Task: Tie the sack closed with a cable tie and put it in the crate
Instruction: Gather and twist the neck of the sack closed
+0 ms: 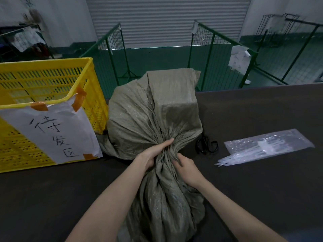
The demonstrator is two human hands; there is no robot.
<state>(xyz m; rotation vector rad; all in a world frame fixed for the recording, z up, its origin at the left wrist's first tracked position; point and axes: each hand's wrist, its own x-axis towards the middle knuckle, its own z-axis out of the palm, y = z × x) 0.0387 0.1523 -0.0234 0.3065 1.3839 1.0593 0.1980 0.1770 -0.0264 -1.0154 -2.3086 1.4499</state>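
A grey-green woven sack [150, 112] lies on the dark table [253, 189], its bulky filled part away from me and its loose mouth trailing toward me. Both hands squeeze the gathered neck. My left hand [153, 152] wraps it from the left with the fingers pointing up-right. My right hand [185, 165] pinches the bunched fabric from the right. A clear plastic bag of white cable ties [267, 145] lies to the right, several tie ends sticking out of its near end. The yellow slatted crate [43, 81] stands at the left, apart from the sack's neck.
Black scissors [207, 145] lie between the sack and the tie bag. A white paper sign with handwriting [52, 130] is taped to the crate's front. Green wire-mesh barriers [209, 49] and a roller door stand beyond the table's far edge.
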